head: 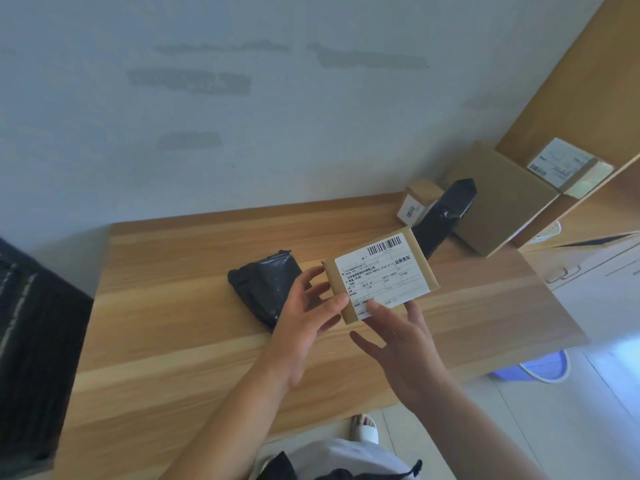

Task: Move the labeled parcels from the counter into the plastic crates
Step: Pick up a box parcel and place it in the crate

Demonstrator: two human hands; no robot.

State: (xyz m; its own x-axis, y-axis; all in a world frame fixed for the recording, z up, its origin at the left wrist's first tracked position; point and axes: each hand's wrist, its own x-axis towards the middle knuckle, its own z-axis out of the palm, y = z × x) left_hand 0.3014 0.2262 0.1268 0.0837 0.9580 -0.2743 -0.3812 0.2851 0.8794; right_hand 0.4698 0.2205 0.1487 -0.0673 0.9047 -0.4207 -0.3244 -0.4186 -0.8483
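at the bottom edge, a person's lap in pale fabric and a foot in a white slipper (363,429) on a tiled floor. two bare forearms reach forward over a light wooden table (166,358).

the left hand (304,320) has its fingers spread and fairly straight, fingertips touching the left edge of a small flat cardboard parcel (381,277). the right hand (401,344) comes up from below, its fingers extended, with a fingertip resting on the near edge of the parcel's white shipping label (379,275); whether the thumb grips underneath cannot be told. the parcel is held between the two hands, tilted, label facing up, with a barcode and printed text. it seems lifted just above the table.

just left of the parcel, partly behind the left hand, a black plastic mailer bag (263,285) lies on the table. farther back on the right, a second black mailer (445,213) leans against a large plain cardboard box (502,199), with a small labelled box (415,200) beside it. beyond, on a wooden shelf, sits another labelled box (568,168).

at far left, a dark plastic crate (31,341) stands by the table's end. a blue basin (540,367) sits on the floor at right. a pale wall rises behind.
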